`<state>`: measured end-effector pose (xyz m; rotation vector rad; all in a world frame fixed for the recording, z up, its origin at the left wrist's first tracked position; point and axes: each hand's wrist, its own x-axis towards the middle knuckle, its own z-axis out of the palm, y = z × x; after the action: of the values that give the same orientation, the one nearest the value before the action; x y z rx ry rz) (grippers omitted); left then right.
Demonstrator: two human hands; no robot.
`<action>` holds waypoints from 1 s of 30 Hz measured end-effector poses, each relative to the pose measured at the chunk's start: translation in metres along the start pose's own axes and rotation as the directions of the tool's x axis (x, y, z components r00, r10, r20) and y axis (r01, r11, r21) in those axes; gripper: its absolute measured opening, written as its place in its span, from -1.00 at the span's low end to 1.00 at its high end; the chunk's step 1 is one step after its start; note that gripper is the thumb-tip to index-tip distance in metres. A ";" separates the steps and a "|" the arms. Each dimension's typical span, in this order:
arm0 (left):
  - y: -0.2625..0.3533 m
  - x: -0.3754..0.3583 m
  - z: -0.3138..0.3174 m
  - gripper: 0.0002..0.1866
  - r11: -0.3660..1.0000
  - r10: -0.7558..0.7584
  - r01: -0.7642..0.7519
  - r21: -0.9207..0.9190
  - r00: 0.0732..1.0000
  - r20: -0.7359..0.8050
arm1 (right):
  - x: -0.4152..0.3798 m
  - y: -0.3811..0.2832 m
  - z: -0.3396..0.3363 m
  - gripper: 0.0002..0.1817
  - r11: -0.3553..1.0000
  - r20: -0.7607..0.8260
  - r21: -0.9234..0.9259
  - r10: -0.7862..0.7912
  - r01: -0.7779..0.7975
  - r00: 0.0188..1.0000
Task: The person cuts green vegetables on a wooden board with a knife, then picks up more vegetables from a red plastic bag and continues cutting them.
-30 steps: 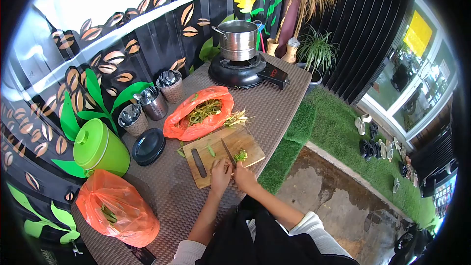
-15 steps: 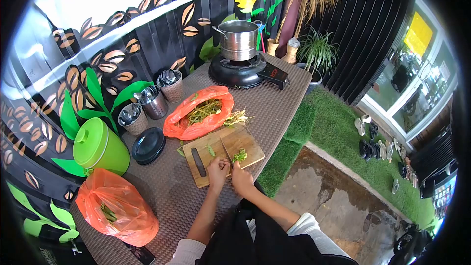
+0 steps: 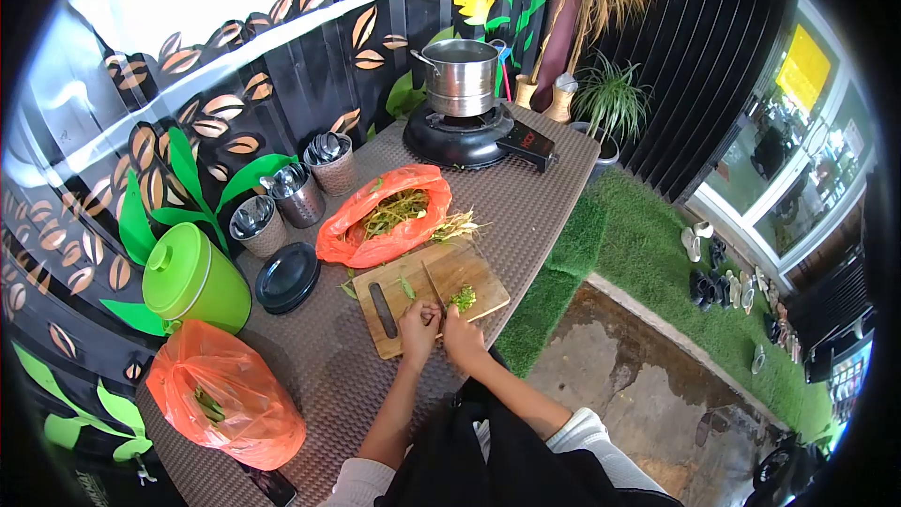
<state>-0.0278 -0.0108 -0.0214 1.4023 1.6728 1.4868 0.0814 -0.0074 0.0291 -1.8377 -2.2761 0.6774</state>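
A wooden cutting board [image 3: 389, 347] lies on the woven-top table, its handle slot on the left. My right hand [image 3: 463, 338] is wrapped round the handle of a knife [image 3: 434, 284], the blade pointing away from me over the board. Close beside it, my left hand [image 3: 419, 329] is closed with fingers curled at the blade's left side; whatever it pinches is hidden. Chopped greens [image 3: 463, 298] form a small pile right of the blade. A loose green leaf [image 3: 406, 287] rests left of it. Behind the board sits an open orange plastic bag [image 3: 347, 249] of leafy stems.
A steel pot [image 3: 462, 84] stands on a black portable stove [image 3: 455, 143] at the far end. Along the wall are cutlery cups [image 3: 302, 202], black lids [image 3: 287, 279] and a green lidded container [image 3: 192, 282]. Another orange bag [image 3: 249, 404] and a phone [image 3: 272, 486] lie near left.
The whole view has shifted very slightly. Both hands and the knife stay in nearly the same place on the board.
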 end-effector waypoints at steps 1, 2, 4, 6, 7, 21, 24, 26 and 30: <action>0.002 -0.001 0.000 -0.85 1.000 -0.023 0.023 -0.012 1.000 0.004 | 0.005 0.002 -0.001 -0.80 1.000 0.002 -0.003 -0.013 0.013 1.000; 0.005 -0.001 0.000 -0.85 1.000 -0.022 0.022 -0.013 1.000 0.007 | 0.007 0.005 -0.004 -0.80 1.000 0.000 -0.003 -0.010 0.010 1.000; 0.020 -0.002 -0.004 -0.83 0.988 -0.150 0.150 -0.043 0.989 -0.004 | 0.011 0.009 -0.008 -0.81 0.996 0.020 -0.005 -0.088 0.088 0.996; 0.019 -0.003 -0.003 -0.82 0.989 -0.130 0.129 -0.067 0.991 -0.015 | 0.001 0.010 -0.003 -0.80 0.995 -0.008 -0.006 -0.096 0.096 0.995; 0.017 -0.004 -0.003 -0.82 0.990 -0.110 0.108 -0.093 0.994 -0.024 | -0.005 0.011 0.001 -0.79 0.995 -0.038 -0.009 -0.101 0.101 0.994; 0.009 -0.009 -0.002 -0.85 0.997 -0.042 0.039 -0.060 0.998 -0.055 | -0.009 0.002 0.000 -0.76 0.998 0.044 0.055 -0.007 0.005 0.999; 0.009 -0.008 -0.002 -0.87 0.998 -0.032 0.028 -0.059 0.997 -0.063 | -0.007 0.000 0.012 -0.78 1.000 -0.024 0.030 0.011 -0.010 1.000; 0.005 -0.009 -0.001 -0.87 0.998 -0.028 0.024 -0.052 0.997 -0.067 | -0.005 0.002 0.014 -0.79 1.000 -0.045 0.009 0.002 -0.001 0.999; 0.018 -0.007 -0.005 -0.91 0.995 -0.011 0.014 0.099 1.000 -0.024 | 0.006 0.013 0.010 -0.76 1.000 -0.068 -0.024 -0.013 0.011 0.998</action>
<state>-0.0230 -0.0215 -0.0057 1.4284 1.7887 1.4357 0.0876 -0.0026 0.0133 -1.8270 -2.2601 0.5790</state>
